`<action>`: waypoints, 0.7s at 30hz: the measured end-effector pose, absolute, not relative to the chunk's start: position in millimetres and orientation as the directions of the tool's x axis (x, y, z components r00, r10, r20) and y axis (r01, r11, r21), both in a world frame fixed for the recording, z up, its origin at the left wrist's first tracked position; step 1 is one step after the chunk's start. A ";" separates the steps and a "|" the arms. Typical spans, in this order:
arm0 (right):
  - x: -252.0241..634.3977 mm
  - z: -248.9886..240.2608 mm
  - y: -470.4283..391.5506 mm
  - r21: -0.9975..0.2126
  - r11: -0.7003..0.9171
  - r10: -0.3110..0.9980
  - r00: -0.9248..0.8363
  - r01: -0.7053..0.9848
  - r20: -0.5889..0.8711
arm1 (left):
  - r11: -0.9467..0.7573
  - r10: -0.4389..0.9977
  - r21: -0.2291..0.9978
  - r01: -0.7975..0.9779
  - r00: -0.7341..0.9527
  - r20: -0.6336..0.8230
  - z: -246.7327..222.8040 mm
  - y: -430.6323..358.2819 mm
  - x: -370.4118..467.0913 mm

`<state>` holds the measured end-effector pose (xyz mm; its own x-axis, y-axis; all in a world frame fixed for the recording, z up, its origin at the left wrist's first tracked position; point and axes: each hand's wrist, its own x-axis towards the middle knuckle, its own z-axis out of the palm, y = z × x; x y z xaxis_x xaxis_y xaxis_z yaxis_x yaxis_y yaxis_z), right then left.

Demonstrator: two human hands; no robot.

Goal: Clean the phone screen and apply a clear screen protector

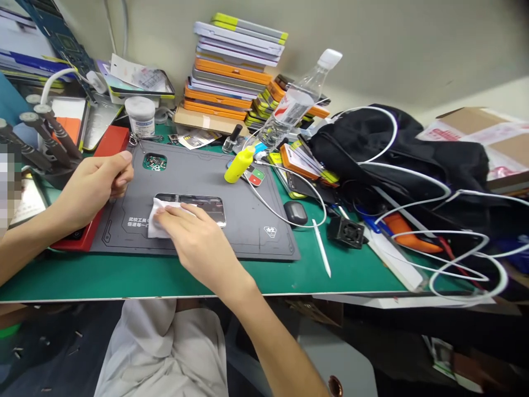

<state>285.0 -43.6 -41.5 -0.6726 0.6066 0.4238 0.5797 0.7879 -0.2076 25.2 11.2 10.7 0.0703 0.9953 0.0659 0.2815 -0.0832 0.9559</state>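
Note:
A phone [210, 208] with a dark, shiny surface lies flat on the grey work mat [198, 171]. My right hand [198, 234] presses a folded white wipe [159, 229] down over the phone's left end; fingertips and wipe cover that part. To the left, my left hand [97, 184] is curled closed just above the red box [113, 140] and the mat's left edge. Whatever its fingers may hold is hidden. Small screws and metal bits [156, 162] lie in a green recess of the mat, beyond my left hand.
A yellow bottle [239, 165] stands on the mat's far right. Behind are a tilted clear plastic bottle [289, 110] and stacked flat boxes [231, 77]. Rightward lie a black earbud case [295, 213], white stylus [321, 248], small fan [349, 232] and looping white cable [446, 190]. Screwdrivers [49, 138] stand left.

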 end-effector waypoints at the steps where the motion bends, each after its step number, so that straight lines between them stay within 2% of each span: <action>1: 278.9 -37.7 -41.7 -0.203 0.785 0.612 -0.682 0.586 0.400 | -0.083 0.995 0.956 0.283 0.070 0.066 11.3 11.5 25.0; 4: 272.6 -32.8 -41.2 -0.211 0.766 0.638 -0.678 0.607 0.364 | -0.081 0.996 0.954 0.287 0.063 0.066 12.0 11.8 24.3; 7: 288.8 -37.8 -49.3 -0.214 0.767 0.632 -0.656 0.605 0.412 | -0.072 0.997 0.952 0.298 0.059 0.057 11.9 10.3 24.3; 13: 339.5 -51.9 -57.4 -0.265 0.653 0.721 -0.475 0.710 0.503 | -0.060 0.997 0.949 0.311 0.072 0.040 10.9 7.2 25.6; 16: 323.9 -53.2 -58.2 -0.223 0.620 0.740 -0.466 0.752 0.485 | -0.060 0.997 0.948 0.314 0.069 0.040 11.1 7.6 26.3; 21: 281.3 -54.2 -63.3 -0.116 0.685 0.676 -0.568 0.719 0.470 | -0.068 0.997 0.945 0.320 0.058 0.052 12.3 9.8 25.6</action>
